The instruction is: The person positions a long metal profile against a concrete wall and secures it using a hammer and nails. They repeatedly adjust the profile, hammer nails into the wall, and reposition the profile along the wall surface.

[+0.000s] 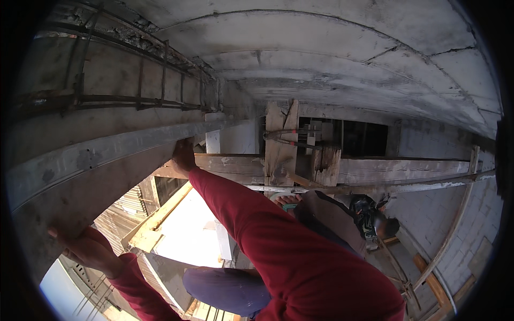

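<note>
A long grey board runs from the near left toward the middle, with a pale straight strip along its upper part. My left hand grips the board's lower edge at the near end, thumb against its face; some fingers are hidden. Farther along, my right hand is closed at the lower edge near the far end, its fingertips partly hidden by shadow. Both arms are in red sleeves, the right one stretched across the view.
A rebar cage lies above the board. On a wooden beam rest a hammer and long-handled cutters. A co-worker is at lower right beside a block wall. A bright drop opens below left.
</note>
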`<state>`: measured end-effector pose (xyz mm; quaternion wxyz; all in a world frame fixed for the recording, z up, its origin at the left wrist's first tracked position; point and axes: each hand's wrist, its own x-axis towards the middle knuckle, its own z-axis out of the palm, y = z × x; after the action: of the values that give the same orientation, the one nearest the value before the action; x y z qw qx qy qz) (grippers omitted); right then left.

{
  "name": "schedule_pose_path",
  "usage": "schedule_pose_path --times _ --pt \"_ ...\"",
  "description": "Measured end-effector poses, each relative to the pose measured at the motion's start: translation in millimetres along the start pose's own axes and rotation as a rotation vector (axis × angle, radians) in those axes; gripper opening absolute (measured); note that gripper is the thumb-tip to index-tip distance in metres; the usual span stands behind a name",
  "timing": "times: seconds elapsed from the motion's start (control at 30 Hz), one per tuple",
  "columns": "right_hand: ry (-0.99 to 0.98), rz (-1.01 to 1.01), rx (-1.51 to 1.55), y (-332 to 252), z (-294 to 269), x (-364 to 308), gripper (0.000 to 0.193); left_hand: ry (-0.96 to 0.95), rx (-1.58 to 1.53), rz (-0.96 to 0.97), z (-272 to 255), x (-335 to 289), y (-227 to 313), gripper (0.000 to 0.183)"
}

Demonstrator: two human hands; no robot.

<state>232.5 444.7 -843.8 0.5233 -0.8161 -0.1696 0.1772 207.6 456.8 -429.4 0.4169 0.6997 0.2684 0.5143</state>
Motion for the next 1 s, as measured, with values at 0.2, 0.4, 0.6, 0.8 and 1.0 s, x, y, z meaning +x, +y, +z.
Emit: schedule_pose_path --times 0.2,0.4,0.6,0.8,1.0 --pt "0.194 0.033 0.065 14 6 14 0.08 -0.019 0.06 0.073 6 5 -10 0.056" --pt "0.073 -0.043 -0.068 21 1 13 0.087 -0.068 0.09 0.211 -12 29 -35 0.048" --pt "0.128 -0.307 -0.005 30 -32 -14 0.07 -0.174 0.377 0.412 -44 47 -54 0.047" --pt "0.078 -0.158 -0.308 9 -22 6 0.063 -0.106 0.981 0.789 -13 23 -36 0.053" --pt "-0.004 -0.012 -0.127 -10 -30 1 0.059 -0.052 0.998 0.776 -18 20 -41 0.066"
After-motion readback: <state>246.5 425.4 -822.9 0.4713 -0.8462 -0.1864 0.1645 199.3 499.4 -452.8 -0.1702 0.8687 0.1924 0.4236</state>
